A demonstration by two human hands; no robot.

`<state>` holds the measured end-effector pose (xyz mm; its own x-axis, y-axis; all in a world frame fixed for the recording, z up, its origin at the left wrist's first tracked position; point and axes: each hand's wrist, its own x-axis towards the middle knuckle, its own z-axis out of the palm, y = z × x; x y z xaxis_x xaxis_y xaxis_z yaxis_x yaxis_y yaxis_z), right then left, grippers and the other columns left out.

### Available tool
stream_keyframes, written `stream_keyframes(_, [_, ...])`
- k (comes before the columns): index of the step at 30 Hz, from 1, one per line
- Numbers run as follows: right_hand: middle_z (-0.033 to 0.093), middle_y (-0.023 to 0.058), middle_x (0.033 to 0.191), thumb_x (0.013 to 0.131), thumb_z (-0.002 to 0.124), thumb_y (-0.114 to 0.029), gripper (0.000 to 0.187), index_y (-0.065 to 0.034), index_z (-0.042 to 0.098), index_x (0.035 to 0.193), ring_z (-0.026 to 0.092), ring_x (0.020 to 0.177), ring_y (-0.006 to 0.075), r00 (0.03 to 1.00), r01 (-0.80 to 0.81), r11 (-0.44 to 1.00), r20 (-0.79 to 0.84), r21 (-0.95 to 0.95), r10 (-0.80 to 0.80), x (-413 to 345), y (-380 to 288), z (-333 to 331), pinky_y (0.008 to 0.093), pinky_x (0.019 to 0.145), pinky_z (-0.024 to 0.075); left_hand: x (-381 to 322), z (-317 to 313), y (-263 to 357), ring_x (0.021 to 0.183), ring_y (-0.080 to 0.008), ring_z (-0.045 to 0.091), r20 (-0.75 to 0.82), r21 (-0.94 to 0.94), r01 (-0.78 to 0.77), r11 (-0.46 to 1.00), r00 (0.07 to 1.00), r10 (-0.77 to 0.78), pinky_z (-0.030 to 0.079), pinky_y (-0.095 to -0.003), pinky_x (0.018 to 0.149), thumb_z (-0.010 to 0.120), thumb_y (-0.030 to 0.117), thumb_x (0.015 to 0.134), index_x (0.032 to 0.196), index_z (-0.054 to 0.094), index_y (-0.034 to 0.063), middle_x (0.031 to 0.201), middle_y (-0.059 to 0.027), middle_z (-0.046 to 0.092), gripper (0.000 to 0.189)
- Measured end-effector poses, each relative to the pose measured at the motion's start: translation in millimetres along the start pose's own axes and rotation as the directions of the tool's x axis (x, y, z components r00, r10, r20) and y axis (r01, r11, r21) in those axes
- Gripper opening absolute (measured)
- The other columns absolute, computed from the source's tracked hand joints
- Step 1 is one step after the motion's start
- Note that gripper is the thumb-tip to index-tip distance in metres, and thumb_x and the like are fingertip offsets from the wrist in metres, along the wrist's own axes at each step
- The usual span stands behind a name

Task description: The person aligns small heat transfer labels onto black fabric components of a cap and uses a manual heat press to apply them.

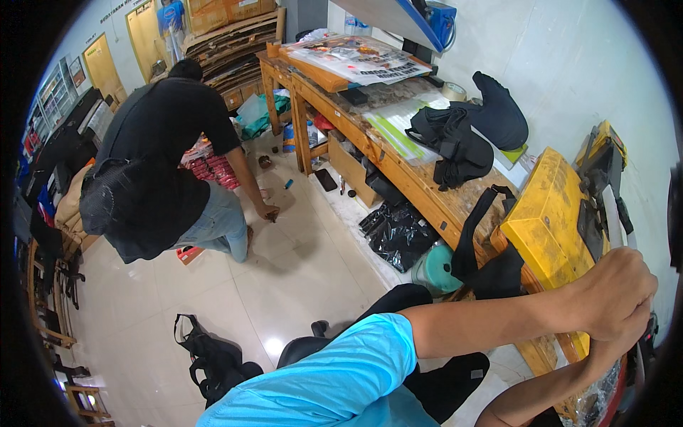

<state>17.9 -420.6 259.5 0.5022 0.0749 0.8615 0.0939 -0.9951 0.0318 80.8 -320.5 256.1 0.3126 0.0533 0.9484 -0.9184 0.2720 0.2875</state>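
Observation:
My left hand (pixel 613 291) is curled in a fist at the right, at the lower end of a pale lever (pixel 614 216) on a yellow metal press-like machine (pixel 549 219). Its arm, in a light-blue sleeve, stretches across the lower view. From below, my right hand (pixel 624 339) meets the left one. Most of it is hidden behind the left hand and wrist, so its fingers and grip do not show. A black strap (pixel 475 229) hangs at the bench edge beside the machine.
A wooden workbench (pixel 373 141) along the wall bears black bags (pixel 464 139), printed sheets (pixel 363 58) and tape. A person in black (pixel 160 149) bends over the tiled floor at left. A teal-lidded bucket (pixel 440 267) and black plastic (pixel 400 235) stand below; a black bag (pixel 219 357) lies nearby.

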Motion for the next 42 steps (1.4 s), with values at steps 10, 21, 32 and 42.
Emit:
stream_keyframes(10, [0.069,0.0245,0.084,0.093,0.073,-0.025,0.03,0.0036,0.066,0.099,0.068,0.083,0.0473,1.0,0.0,1.0,-0.008,-0.012,0.0,-2.1,2.8,-6.2,0.0509,0.071,0.0506,0.5,-0.4,6.3,0.062,-0.0499,0.057,-0.061,0.019,-0.015,1.0,0.998,0.016,0.045,-0.0573,0.062,0.067,0.015,0.074,0.061,0.061,-0.0016,0.06,-0.0268,0.057,0.022])
stream_keyframes(21, [0.068,0.0242,0.082,0.093,0.07,-0.023,0.027,0.0034,0.064,0.096,0.066,0.08,0.0481,0.995,0.018,0.999,-0.099,-0.033,-0.021,1.0,-18.5,-4.4,0.0524,0.069,0.05,8.7,-26.7,15.7,0.073,-0.0439,0.066,0.061,-0.027,-0.054,0.998,0.997,0.056,0.053,-0.0514,0.071,0.067,0.015,0.085,0.077,0.066,0.0004,0.073,-0.0207,0.066,0.017])
stream_keyframes(32, [0.066,0.0131,0.075,0.081,0.072,-0.015,0.012,-0.0069,0.063,0.079,0.067,0.072,0.0399,0.993,0.114,0.989,-0.044,0.093,-0.11,8.6,-35.9,-19.2,0.0492,0.061,0.0488,10.6,-31.3,21.6,0.082,-0.0356,0.069,0.168,-0.005,-0.096,0.995,0.981,0.096,0.055,-0.0425,0.082,0.06,0.013,0.094,0.097,0.075,0.0006,0.094,-0.0176,0.075,0.019])
stream_keyframes(42, [0.059,0.0079,0.064,0.082,0.087,-0.039,0.041,-0.0116,0.058,0.074,0.059,0.059,0.0314,0.97,0.196,0.968,-0.112,-0.155,-0.215,15.2,-42.4,-10.3,0.046,0.056,0.0438,-140.0,-158.2,13.2,0.11,-0.0178,0.057,-0.482,0.419,0.494,0.762,0.832,-0.274,0.046,-0.0354,0.096,0.07,0.018,0.103,0.129,0.053,0.0027,0.116,-0.0083,0.058,0.034])
